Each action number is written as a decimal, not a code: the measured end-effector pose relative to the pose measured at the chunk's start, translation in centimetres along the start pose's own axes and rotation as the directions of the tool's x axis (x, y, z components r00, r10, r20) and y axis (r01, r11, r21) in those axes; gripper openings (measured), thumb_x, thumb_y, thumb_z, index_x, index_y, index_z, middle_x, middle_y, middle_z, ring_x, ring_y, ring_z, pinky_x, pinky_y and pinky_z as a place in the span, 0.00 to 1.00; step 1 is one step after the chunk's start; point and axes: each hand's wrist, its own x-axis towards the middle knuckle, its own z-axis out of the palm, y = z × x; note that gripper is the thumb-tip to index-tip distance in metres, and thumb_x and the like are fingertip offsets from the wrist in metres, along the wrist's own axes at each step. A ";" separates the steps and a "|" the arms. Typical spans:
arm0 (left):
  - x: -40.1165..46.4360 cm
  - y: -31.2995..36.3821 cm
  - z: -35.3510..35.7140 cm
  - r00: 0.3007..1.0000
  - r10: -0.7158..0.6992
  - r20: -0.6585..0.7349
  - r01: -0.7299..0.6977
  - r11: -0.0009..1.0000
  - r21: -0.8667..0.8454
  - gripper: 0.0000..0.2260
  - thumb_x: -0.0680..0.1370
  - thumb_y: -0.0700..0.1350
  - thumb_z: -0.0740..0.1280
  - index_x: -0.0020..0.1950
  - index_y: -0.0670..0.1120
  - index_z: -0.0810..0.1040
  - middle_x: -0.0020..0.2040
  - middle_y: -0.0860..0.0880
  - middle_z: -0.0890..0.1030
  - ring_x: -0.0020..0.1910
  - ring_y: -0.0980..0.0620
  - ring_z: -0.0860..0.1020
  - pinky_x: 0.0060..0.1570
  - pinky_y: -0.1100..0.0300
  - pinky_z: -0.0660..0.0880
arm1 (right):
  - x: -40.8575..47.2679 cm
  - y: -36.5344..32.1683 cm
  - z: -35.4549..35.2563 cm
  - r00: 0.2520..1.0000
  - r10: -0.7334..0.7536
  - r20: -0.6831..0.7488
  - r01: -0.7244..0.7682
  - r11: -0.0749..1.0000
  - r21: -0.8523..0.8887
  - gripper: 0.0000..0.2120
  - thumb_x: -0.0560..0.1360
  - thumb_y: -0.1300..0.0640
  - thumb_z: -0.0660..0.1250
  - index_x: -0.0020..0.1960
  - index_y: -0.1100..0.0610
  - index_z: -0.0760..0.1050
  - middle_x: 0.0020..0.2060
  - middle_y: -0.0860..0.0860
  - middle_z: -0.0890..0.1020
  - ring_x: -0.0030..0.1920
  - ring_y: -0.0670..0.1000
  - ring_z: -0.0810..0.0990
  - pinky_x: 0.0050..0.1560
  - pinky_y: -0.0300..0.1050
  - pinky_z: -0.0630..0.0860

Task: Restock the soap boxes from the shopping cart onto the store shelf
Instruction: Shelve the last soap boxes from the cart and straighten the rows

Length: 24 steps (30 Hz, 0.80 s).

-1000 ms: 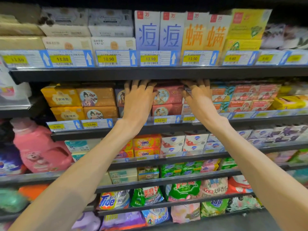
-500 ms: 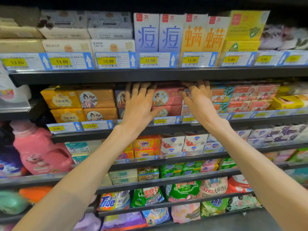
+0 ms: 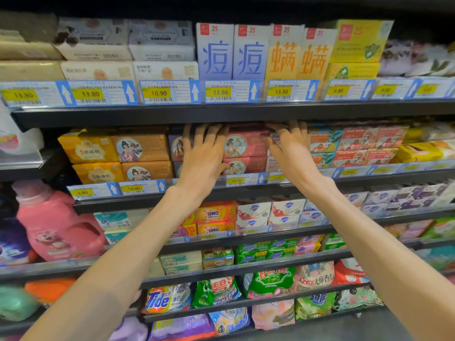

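Setting: a supermarket aisle, dark store shelf tiers packed with soaps and detergents.
Left hand: fingers straight and spread, flat against the box fronts just left of the pink soap boxes, fingertips under the tier above.
Right hand: fingers straight too, pressed on the white boxes just right of the pink soap boxes — holding nothing.
Pink soap boxes: stacked two high between the hands, fronts facing out, above a 12.00 price tag.
Left of them: brown boxes, then yellow boxes.
Right of them: goat soap boxes.
Above them: tall blue boxes beside orange ones.
Far below left: pink detergent bottle.
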 end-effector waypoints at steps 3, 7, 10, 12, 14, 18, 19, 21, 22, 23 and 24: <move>-0.1 0.0 0.1 1.000 -0.003 0.000 0.003 1.000 -0.015 0.38 0.72 0.55 0.76 0.77 0.45 0.65 0.73 0.44 0.70 0.75 0.39 0.62 0.76 0.35 0.51 | -0.1 0.0 -0.1 1.000 -0.005 0.005 0.005 1.000 0.001 0.16 0.80 0.51 0.64 0.65 0.56 0.76 0.70 0.58 0.70 0.70 0.64 0.63 0.69 0.60 0.64; -0.2 -0.1 -0.1 1.000 -0.002 -0.025 0.001 0.999 -0.048 0.34 0.75 0.56 0.72 0.76 0.44 0.67 0.72 0.44 0.71 0.74 0.39 0.64 0.76 0.36 0.52 | -0.2 -0.1 0.0 1.000 -0.006 0.006 0.006 1.000 0.021 0.16 0.80 0.50 0.64 0.64 0.56 0.76 0.69 0.56 0.71 0.70 0.62 0.64 0.69 0.59 0.64; -0.2 0.0 -0.3 1.000 -0.010 -0.027 0.009 0.998 -0.055 0.33 0.74 0.55 0.72 0.75 0.44 0.68 0.71 0.44 0.72 0.73 0.39 0.65 0.76 0.36 0.53 | -0.3 0.0 0.0 1.000 -0.017 0.007 0.017 1.000 0.015 0.16 0.80 0.50 0.64 0.65 0.57 0.76 0.70 0.57 0.70 0.70 0.61 0.63 0.70 0.58 0.64; -0.2 0.2 -0.4 1.000 -0.016 -0.023 0.015 0.998 -0.060 0.34 0.75 0.56 0.72 0.76 0.44 0.66 0.71 0.44 0.72 0.73 0.39 0.65 0.76 0.37 0.53 | -0.2 0.0 0.0 1.000 -0.011 0.016 0.010 1.000 0.015 0.17 0.80 0.50 0.63 0.65 0.57 0.75 0.70 0.57 0.70 0.70 0.62 0.63 0.69 0.59 0.64; -0.3 0.5 -0.8 1.000 -0.018 -0.025 0.016 0.998 -0.065 0.35 0.76 0.56 0.71 0.78 0.44 0.63 0.72 0.44 0.70 0.74 0.39 0.64 0.76 0.37 0.53 | -0.4 0.0 -0.1 1.000 -0.022 -0.003 0.022 1.000 0.013 0.18 0.81 0.48 0.63 0.66 0.56 0.75 0.69 0.57 0.70 0.69 0.62 0.65 0.68 0.58 0.65; -1.2 1.8 -1.7 0.996 0.012 -0.086 -0.023 0.991 -0.129 0.28 0.78 0.52 0.69 0.75 0.45 0.67 0.71 0.44 0.70 0.74 0.41 0.65 0.76 0.39 0.55 | -1.9 0.6 -1.1 0.997 -0.036 -0.068 0.037 0.999 0.016 0.19 0.81 0.47 0.61 0.68 0.55 0.71 0.63 0.56 0.72 0.63 0.59 0.68 0.66 0.55 0.68; -1.6 2.2 -1.7 0.993 0.041 -0.107 -0.059 0.984 -0.169 0.25 0.78 0.51 0.69 0.73 0.45 0.70 0.70 0.44 0.71 0.73 0.41 0.66 0.75 0.40 0.56 | -2.4 0.8 -1.3 0.996 -0.035 -0.080 0.037 0.999 0.022 0.18 0.81 0.49 0.62 0.67 0.56 0.71 0.62 0.57 0.72 0.63 0.58 0.68 0.65 0.55 0.69; -2.3 3.3 -1.6 0.985 0.119 -0.124 -0.147 0.959 -0.241 0.21 0.79 0.47 0.68 0.71 0.45 0.72 0.68 0.45 0.73 0.72 0.42 0.68 0.75 0.41 0.58 | -3.5 1.5 -1.7 0.995 -0.025 -0.099 0.028 0.999 0.031 0.16 0.80 0.52 0.65 0.66 0.57 0.73 0.63 0.57 0.72 0.64 0.59 0.69 0.65 0.54 0.68; -2.4 3.8 -1.5 0.979 0.162 -0.125 -0.191 0.943 -0.271 0.20 0.79 0.47 0.67 0.70 0.44 0.73 0.67 0.45 0.74 0.71 0.42 0.69 0.74 0.41 0.60 | -4.1 1.8 -1.9 0.994 -0.022 -0.107 0.025 0.999 0.026 0.16 0.80 0.53 0.66 0.65 0.57 0.74 0.63 0.57 0.73 0.64 0.58 0.69 0.65 0.53 0.67; -2.4 4.4 -1.5 0.971 0.203 -0.127 -0.233 0.924 -0.302 0.18 0.80 0.46 0.66 0.69 0.44 0.74 0.66 0.45 0.75 0.70 0.42 0.71 0.73 0.42 0.62 | -4.5 2.3 -2.2 0.993 -0.026 -0.111 0.028 0.999 0.018 0.15 0.79 0.54 0.66 0.64 0.57 0.75 0.62 0.57 0.73 0.63 0.58 0.70 0.64 0.53 0.68; -2.3 5.2 -1.4 0.963 0.238 -0.127 -0.268 0.903 -0.337 0.18 0.80 0.46 0.65 0.69 0.43 0.74 0.65 0.44 0.75 0.68 0.41 0.72 0.71 0.44 0.64 | -4.9 2.9 -2.5 0.994 -0.030 -0.108 0.031 1.000 0.007 0.14 0.80 0.54 0.66 0.63 0.57 0.75 0.61 0.56 0.74 0.62 0.58 0.72 0.62 0.52 0.69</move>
